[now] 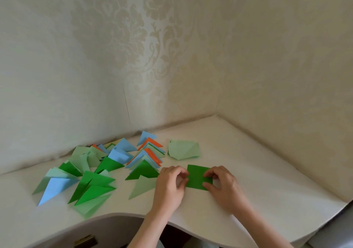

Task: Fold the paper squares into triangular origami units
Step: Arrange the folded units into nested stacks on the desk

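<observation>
A dark green paper square (197,176) lies flat on the white table (257,181) in front of me. My left hand (171,184) pinches its left edge with curled fingers. My right hand (221,182) grips its right edge between thumb and fingers. To the left lie several folded triangles (91,188) in dark green, pale green, light blue and orange, some overlapping in rows (147,158).
A small stack of pale green paper (184,150) sits just beyond the square. Patterned walls meet in a corner behind the table. The table's curved front edge (118,214) runs close to my body, and its right end drops off at the lower right.
</observation>
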{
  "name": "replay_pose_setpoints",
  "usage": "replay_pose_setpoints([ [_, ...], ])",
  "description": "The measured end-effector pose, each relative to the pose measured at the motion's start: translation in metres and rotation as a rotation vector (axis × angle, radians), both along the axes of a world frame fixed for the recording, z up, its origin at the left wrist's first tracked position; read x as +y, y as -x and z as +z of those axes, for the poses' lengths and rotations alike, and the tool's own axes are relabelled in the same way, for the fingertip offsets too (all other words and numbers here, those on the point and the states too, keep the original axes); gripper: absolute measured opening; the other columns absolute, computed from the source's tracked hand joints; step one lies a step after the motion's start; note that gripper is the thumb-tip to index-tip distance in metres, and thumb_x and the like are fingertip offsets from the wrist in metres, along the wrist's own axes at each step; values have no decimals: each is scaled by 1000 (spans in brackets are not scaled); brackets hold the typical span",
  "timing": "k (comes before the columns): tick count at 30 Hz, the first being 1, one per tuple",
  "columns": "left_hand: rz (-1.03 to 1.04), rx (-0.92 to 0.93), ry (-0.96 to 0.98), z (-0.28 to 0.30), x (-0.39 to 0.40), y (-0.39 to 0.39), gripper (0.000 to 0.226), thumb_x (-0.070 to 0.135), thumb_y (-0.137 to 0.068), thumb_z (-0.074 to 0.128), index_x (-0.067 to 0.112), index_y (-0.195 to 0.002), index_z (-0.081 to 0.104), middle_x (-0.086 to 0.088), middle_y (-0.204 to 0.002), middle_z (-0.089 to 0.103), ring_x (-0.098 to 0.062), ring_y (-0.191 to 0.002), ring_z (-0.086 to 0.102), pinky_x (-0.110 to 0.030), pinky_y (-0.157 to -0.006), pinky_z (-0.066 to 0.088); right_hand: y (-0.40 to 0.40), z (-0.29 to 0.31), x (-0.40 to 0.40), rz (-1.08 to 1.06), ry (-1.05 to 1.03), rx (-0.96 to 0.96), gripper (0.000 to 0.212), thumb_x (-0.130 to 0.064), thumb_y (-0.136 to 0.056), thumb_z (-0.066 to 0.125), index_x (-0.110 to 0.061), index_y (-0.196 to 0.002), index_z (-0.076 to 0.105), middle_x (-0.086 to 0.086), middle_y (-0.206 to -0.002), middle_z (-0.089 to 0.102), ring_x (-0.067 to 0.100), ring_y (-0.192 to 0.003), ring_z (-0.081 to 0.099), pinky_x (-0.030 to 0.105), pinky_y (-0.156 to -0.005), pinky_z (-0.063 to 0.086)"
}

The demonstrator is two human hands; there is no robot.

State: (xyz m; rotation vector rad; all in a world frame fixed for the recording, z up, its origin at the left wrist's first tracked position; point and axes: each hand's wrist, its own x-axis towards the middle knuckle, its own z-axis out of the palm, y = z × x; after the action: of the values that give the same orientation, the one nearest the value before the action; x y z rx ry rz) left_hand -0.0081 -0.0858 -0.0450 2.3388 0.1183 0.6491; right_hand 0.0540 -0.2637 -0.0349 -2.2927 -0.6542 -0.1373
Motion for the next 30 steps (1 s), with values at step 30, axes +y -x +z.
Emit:
replay_pose_setpoints([
  [30, -210, 29, -165, 15, -6, 30, 32, 40, -77, 70, 23, -103, 61, 12, -100, 63, -6, -91, 58, -21, -79, 47, 11, 10, -21, 236, 85, -97, 65, -13, -57, 47, -36, -117, 58, -23, -116, 58, -1, -114, 47, 22, -96, 36],
])
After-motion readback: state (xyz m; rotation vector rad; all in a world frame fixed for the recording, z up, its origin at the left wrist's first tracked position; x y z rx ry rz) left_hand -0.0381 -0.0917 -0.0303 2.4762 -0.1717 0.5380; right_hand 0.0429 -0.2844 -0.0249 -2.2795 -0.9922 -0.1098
